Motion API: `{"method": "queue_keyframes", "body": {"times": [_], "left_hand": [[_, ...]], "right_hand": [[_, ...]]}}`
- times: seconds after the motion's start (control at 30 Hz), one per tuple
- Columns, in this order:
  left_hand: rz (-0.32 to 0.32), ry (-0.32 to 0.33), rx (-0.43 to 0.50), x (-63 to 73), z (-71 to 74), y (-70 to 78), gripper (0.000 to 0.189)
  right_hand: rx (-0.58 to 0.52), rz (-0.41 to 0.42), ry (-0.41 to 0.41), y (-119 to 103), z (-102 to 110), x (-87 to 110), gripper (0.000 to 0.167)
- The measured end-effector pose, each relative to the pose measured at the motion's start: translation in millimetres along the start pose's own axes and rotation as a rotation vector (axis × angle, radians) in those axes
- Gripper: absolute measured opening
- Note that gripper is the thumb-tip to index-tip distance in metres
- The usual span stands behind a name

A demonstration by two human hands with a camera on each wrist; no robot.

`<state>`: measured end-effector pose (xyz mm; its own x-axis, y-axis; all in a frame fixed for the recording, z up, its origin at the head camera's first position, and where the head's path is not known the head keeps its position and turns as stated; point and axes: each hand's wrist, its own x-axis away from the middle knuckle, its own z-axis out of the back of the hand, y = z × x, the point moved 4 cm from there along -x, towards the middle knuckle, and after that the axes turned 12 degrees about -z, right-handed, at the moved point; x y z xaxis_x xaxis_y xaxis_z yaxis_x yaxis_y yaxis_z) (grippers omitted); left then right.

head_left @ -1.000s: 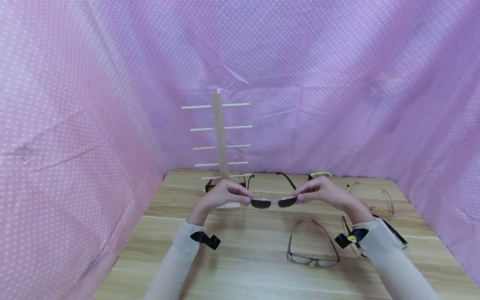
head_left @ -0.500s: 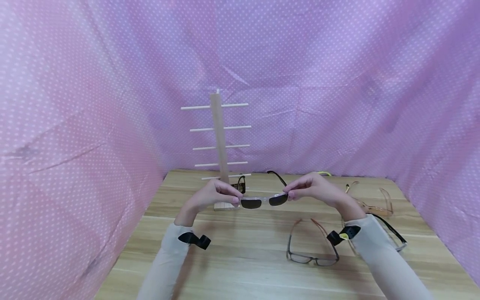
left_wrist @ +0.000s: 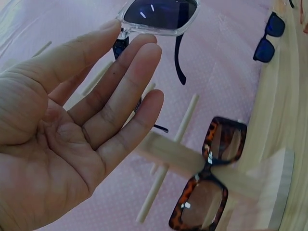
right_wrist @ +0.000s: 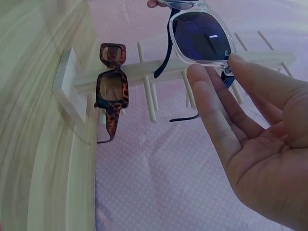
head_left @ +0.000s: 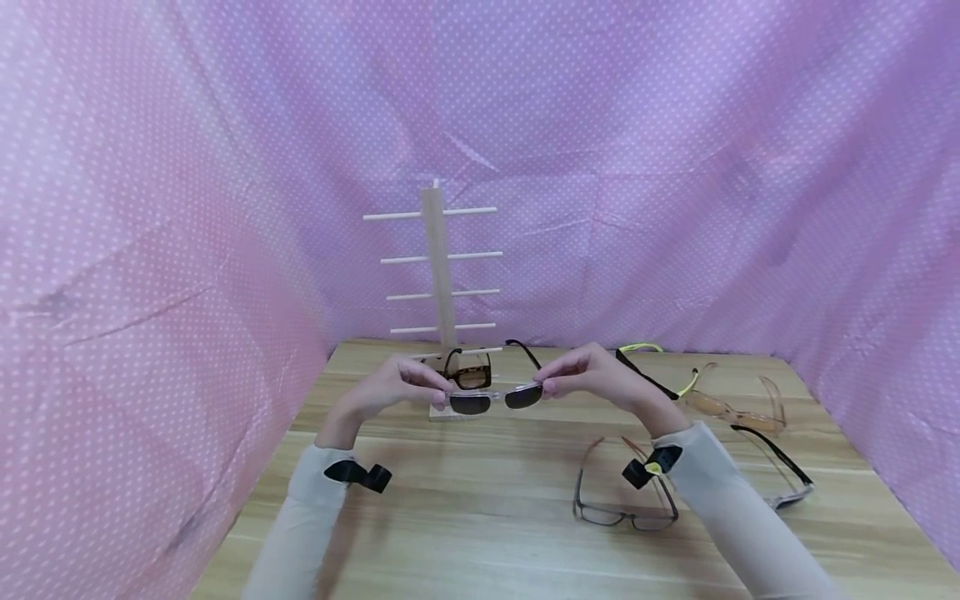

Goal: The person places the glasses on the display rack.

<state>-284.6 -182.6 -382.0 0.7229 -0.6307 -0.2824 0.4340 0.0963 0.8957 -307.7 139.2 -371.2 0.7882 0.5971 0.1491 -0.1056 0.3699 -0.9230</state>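
Note:
A pair of sunglasses [head_left: 470,404] with dark lenses, a clear frame and black temples is held up between both hands, temples pointing away. My left hand [head_left: 401,385] pinches the left hinge corner between thumb and fingers, and my right hand [head_left: 596,379] pinches the right one. Just beyond them stands a wooden display rack [head_left: 438,267] with several crosswise pegs. On its lowest peg hang tortoiseshell sunglasses [right_wrist: 112,86], partly hidden behind the clear pair in the head view. The right wrist view shows the clear lens rim [right_wrist: 202,38] against the thumb and fingertips.
Grey-framed eyeglasses [head_left: 626,518] lie on the wooden table [head_left: 465,542], right of centre. Farther right are orange-tinted glasses [head_left: 735,412], glasses with a black temple [head_left: 780,454] partly under the sleeve, and black-and-yellow glasses [head_left: 645,371]. A pink dotted curtain [head_left: 600,167] surrounds the table.
Both hands have carried the clear-framed sunglasses leftward, bringing them in front of the rack's base. The black-and-yellow glasses behind the right hand have come into fuller view.

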Motion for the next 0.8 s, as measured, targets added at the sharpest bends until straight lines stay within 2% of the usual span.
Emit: {"method": "queue_keyframes", "body": {"times": [0.2,0.5,0.8], "left_hand": [[0.005,-0.037,-0.034,8.6,6.7,1.5,0.027],[-0.001,-0.054,-0.019,16.3,11.2,10.3,0.026],[0.001,-0.085,-0.025,21.7,25.3,11.2,0.026]], "right_hand": [[-0.012,0.016,-0.026,-2,-10,-5.8,0.027],[-0.005,0.027,-0.035,-8,-17,-6.2,0.026],[-0.044,0.035,-0.037,-10,-28,-14.6,0.027]]}}
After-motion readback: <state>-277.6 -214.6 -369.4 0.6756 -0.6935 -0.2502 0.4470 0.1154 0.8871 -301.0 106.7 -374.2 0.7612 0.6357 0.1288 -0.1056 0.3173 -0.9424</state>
